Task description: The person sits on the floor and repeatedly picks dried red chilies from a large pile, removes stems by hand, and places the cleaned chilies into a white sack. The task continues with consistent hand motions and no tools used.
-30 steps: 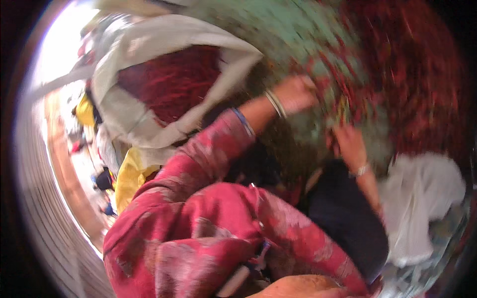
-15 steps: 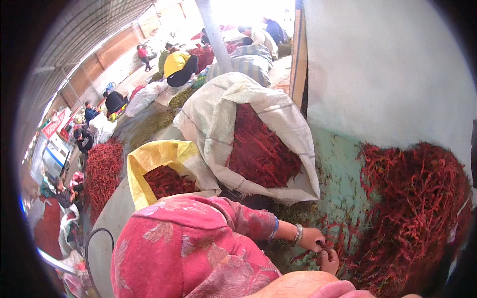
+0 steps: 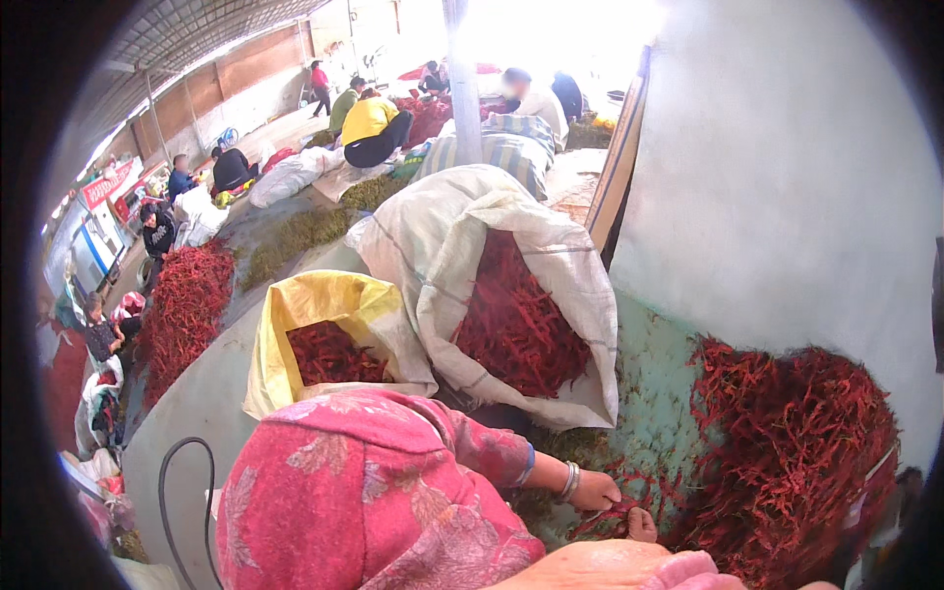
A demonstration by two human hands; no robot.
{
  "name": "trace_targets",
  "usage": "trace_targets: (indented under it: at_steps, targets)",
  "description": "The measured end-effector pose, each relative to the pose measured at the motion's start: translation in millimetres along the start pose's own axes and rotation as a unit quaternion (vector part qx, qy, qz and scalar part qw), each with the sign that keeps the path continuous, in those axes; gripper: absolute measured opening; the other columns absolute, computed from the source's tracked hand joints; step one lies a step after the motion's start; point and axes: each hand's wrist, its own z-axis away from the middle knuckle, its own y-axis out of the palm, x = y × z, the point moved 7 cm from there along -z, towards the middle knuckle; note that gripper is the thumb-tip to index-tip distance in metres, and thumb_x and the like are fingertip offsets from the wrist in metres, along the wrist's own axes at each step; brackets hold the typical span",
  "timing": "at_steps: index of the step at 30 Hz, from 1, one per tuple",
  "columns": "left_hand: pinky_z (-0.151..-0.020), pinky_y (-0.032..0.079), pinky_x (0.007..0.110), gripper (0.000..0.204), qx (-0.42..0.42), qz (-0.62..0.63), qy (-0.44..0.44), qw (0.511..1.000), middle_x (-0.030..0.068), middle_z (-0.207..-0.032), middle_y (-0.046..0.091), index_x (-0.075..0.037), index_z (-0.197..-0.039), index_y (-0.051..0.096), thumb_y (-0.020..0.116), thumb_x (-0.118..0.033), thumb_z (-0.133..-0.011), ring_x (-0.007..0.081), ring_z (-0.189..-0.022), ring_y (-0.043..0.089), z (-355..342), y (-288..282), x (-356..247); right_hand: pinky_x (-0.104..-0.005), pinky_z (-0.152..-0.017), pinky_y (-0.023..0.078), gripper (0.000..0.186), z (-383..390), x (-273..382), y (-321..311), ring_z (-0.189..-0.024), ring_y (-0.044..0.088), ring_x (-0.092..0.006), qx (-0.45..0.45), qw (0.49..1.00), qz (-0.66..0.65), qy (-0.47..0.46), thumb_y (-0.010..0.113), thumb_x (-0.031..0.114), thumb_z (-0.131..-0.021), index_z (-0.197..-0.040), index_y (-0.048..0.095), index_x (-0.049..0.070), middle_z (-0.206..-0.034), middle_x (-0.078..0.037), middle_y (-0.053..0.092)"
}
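My left hand (image 3: pixel 594 490), with silver bangles at the wrist and a pink floral sleeve, is closed in a pinch at the near edge of the chilli pile. Just beside it, my right hand (image 3: pixel 641 526) has its fingers bent together; a blurred shape at the lower edge hides its wrist. Between the fingertips lies a thin dried red chilli (image 3: pixel 619 507), which both hands seem to grip. Loose chillies lie around them on the green floor. To their right rises a large heap of dried red chillies (image 3: pixel 792 447).
Ahead stand a white woven sack (image 3: pixel 433 231) and a smaller yellow-lined sack (image 3: pixel 270 339), both holding chillies. A pale wall (image 3: pixel 767 197) borders the right. Another chilli heap (image 3: pixel 192 300) lies far left. Several people crouch farther off; a dark hand-like shape (image 3: pixel 900 501) shows beside the right heap.
The view has shifted, and my hands appear lower and farther left. They have drawn slightly apart, with a red chilli now visible between them.
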Motion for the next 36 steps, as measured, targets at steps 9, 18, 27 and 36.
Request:
trace_targets:
  at_steps: [9, 18, 27, 36]
  targets:
    - [-0.058, 0.043, 0.035, 0.017, 0.082, -0.027, -0.017, 0.996, 0.0095, -0.065, 0.056, 0.002, -0.085, 0.053, 0.046, -0.007, -0.072, 0.0175, -0.062, 0.052, 14, -10, -4, -0.0213, -0.047, 0.038, 0.018, -11, -1, 25, -0.053, 0.048, -0.0092, 0.134, 0.988, -0.014, 0.073, 0.062, 0.013, -0.080, -0.091, 0.059, 0.000, -0.067, -0.001, 0.056]
    - [-0.057, 0.043, 0.033, 0.033, -0.037, -0.047, -0.018, 0.998, 0.0109, -0.064, 0.058, 0.001, -0.072, 0.060, 0.051, -0.030, -0.081, 0.0153, -0.058, 0.052, 30, -29, -21, -0.0208, -0.049, 0.038, 0.016, -13, 2, 42, -0.055, 0.049, -0.0075, 0.123, 0.984, 0.126, 0.024, 0.061, 0.014, -0.082, -0.088, 0.061, -0.001, -0.069, -0.001, 0.058]
    - [-0.043, 0.035, 0.026, 0.026, -0.106, 0.250, -0.057, 0.961, 0.0015, -0.059, 0.056, -0.002, -0.078, 0.063, 0.054, -0.026, -0.080, 0.0111, -0.049, 0.047, 49, -57, -20, -0.0206, -0.053, 0.041, 0.014, -27, 57, 74, -0.060, 0.051, -0.0075, 0.124, 0.974, 0.178, -0.060, 0.060, 0.011, -0.082, -0.087, 0.062, -0.002, -0.073, -0.002, 0.060]
    - [-0.040, 0.036, 0.023, 0.022, -0.117, 0.406, -0.041, 0.905, 0.0008, -0.060, 0.053, -0.005, -0.077, 0.058, 0.057, -0.026, -0.082, 0.0093, -0.048, 0.048, 73, -84, -57, -0.0210, -0.050, 0.039, 0.015, -2, 136, 145, -0.057, 0.049, -0.0067, 0.161, 0.946, 0.235, -0.156, 0.059, 0.013, -0.083, -0.087, 0.062, -0.001, -0.071, 0.000, 0.058]
